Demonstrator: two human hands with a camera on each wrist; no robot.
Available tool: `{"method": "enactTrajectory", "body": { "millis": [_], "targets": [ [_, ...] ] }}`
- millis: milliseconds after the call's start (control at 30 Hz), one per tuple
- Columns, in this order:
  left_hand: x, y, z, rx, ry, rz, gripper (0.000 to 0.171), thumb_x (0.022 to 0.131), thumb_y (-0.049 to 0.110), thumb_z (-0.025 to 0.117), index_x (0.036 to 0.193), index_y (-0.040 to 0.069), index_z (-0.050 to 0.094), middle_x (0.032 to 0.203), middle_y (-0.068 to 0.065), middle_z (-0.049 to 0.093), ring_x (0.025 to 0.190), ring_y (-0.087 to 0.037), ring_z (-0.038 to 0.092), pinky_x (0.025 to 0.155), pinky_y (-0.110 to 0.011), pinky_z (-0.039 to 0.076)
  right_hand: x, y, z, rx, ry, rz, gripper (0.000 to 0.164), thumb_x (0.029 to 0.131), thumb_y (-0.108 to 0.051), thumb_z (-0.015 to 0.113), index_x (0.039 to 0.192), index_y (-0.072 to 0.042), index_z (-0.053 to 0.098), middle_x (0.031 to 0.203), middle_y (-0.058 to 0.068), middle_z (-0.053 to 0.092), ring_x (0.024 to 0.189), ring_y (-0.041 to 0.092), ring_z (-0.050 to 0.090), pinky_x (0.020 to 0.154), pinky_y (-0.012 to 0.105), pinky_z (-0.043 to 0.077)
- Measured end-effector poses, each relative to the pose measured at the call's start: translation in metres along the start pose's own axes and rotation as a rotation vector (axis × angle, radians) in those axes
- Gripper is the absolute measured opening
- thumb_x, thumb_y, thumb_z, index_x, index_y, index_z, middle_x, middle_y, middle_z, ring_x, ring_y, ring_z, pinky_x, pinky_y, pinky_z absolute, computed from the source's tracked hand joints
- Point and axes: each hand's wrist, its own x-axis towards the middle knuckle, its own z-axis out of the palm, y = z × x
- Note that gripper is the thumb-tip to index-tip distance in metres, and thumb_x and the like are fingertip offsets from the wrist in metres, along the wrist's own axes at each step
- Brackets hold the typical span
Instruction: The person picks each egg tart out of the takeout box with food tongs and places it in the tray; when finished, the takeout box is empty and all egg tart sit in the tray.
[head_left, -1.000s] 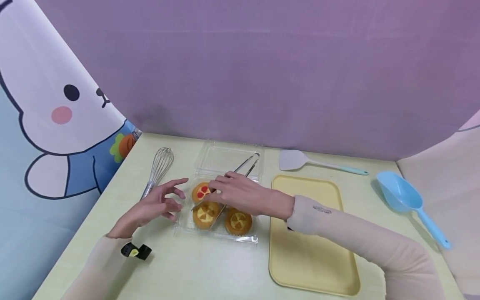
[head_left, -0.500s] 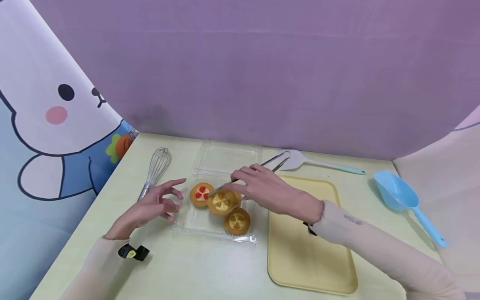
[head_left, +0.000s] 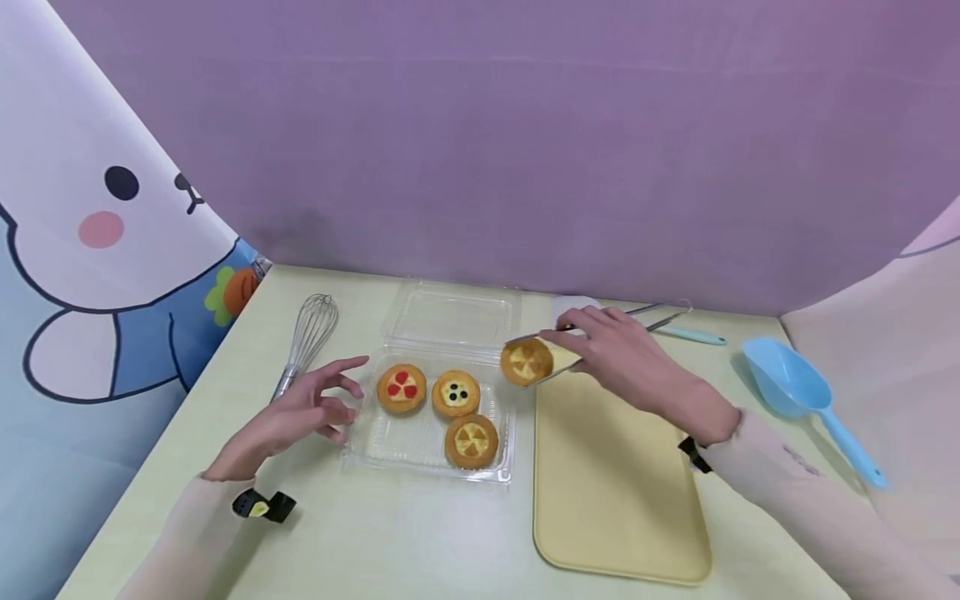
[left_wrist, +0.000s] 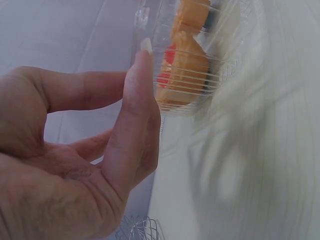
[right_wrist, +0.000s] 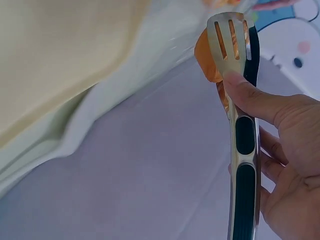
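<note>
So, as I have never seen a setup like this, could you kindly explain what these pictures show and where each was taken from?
No machine here: a person works with two bare hands. The wide picture comes from a camera on their head; the two close-ups come from cameras on each wrist.

The right hand grips metal tongs, which pinch a small tart near the yellow tray. The left hand holds nothing, its fingers spread beside the clear plastic box, where three more tarts sit.

On the table also lie a whisk, a blue scoop and a spatula, partly hidden behind the right hand.
</note>
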Motion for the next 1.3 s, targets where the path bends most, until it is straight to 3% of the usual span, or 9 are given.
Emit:
{"method": "enactTrajectory", "body": {
  "millis": [233,433,867,1300],
  "targets": [
    [0.0,0.0,-0.001,0.018,0.002,0.001,0.082,0.093,-0.006,0.058,0.165,0.006,0.022,0.128,-0.031,0.046,0.089,-0.023,0.066,0.068,-0.035,0.066,-0.035,0.03,0.015,-0.011,-0.034,0.118,0.067,0.073,-0.013,0.093,0.135,-0.019,0.068,0.12,0.007,0.067,0.11,0.028,0.065,0.084,0.046,0.055],
    [0.0,0.0,-0.001,0.019,0.0,0.004,0.082,0.093,-0.007,0.058,0.165,0.006,0.022,0.128,-0.031,0.046,0.089,-0.022,0.067,0.068,-0.035,0.066,-0.054,0.043,0.031,0.016,-0.069,0.17,0.067,0.073,-0.013,0.093,0.135,-0.016,0.069,0.117,0.007,0.068,0.103,0.026,0.064,0.078,0.044,0.055],
    [-0.001,-0.001,0.001,0.009,0.0,0.02,0.081,0.092,-0.009,0.055,0.165,0.005,0.022,0.126,-0.03,0.046,0.087,-0.021,0.066,0.067,-0.035,0.066,-0.045,0.039,0.05,0.076,-0.072,0.172,0.065,0.074,-0.013,0.092,0.136,-0.014,0.069,0.123,0.01,0.067,0.109,0.029,0.065,0.087,0.052,0.057],
    [-0.001,0.001,0.0,0.013,-0.009,0.017,0.081,0.092,-0.01,0.054,0.165,0.004,0.021,0.125,-0.03,0.046,0.087,-0.018,0.065,0.067,-0.035,0.066,-0.046,0.041,0.051,0.124,-0.087,0.176,0.066,0.075,-0.012,0.092,0.137,-0.012,0.068,0.124,0.011,0.065,0.114,0.03,0.063,0.095,0.057,0.053]
  ]
}}
